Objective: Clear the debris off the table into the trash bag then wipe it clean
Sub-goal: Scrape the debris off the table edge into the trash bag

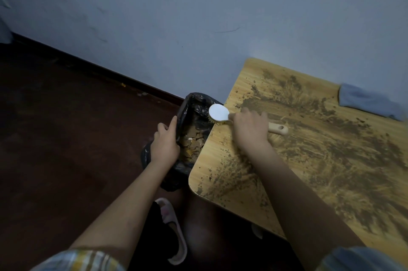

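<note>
The right hand [250, 129] curls round the brush [223, 115] at the table [331, 160] edge; the left hand [165, 142] apparently pinches the trash bag [194, 105] rim at nine o'clock. Sweep dirt [344, 142] leftward, short strokes.

This looks like a plain room in a home, a bedroom or small living space. A bare, pale blue painted wall [198, 16] runs down to a dark skirting board [110, 71] and a dark reddish-brown floor [55, 138]. A small desk [220, 160] with a light wood-grain top and rounded corners stands pushed against that wall. The person wears a soft pink house slipper [172, 226], indoor footwear. A folded blue cloth [371, 102] lies on the desk's far edge, and a black bin bag [194, 102] sits on the floor just beside the desk.
</note>
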`<move>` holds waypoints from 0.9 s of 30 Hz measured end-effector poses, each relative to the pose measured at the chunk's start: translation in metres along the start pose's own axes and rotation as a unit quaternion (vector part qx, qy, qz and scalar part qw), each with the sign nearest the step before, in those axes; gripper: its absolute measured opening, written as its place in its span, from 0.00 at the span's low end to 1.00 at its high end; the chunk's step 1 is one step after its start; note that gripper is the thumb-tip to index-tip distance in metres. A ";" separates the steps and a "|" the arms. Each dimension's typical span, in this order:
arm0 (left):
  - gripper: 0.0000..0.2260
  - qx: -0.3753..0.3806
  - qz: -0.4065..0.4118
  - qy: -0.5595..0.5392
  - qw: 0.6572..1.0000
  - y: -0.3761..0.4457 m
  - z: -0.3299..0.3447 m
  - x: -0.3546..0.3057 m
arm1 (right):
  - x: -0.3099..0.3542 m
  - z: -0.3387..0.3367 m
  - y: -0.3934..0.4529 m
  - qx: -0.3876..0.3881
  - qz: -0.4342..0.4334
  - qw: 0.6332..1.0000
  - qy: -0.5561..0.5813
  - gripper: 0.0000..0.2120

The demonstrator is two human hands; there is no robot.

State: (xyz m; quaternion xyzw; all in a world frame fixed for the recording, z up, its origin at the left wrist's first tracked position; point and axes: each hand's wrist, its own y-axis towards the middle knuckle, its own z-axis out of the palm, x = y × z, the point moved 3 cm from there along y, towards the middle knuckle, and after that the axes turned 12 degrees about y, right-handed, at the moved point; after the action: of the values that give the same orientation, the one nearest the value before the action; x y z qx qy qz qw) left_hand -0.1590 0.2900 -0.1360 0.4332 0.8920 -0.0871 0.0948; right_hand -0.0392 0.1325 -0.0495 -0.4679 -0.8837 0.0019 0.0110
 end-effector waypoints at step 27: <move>0.33 -0.008 -0.027 -0.003 1.000 -0.002 -0.004 0.011 | -0.041 0.018 0.000 -0.094 0.073 0.966 0.229 0.19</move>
State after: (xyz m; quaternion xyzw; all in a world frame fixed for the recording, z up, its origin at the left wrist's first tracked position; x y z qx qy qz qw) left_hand -0.1675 0.2978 -0.1345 0.4076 0.9040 -0.0839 0.0980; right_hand -0.0165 0.0985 -0.0677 -0.5182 -0.8171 -0.1876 0.1694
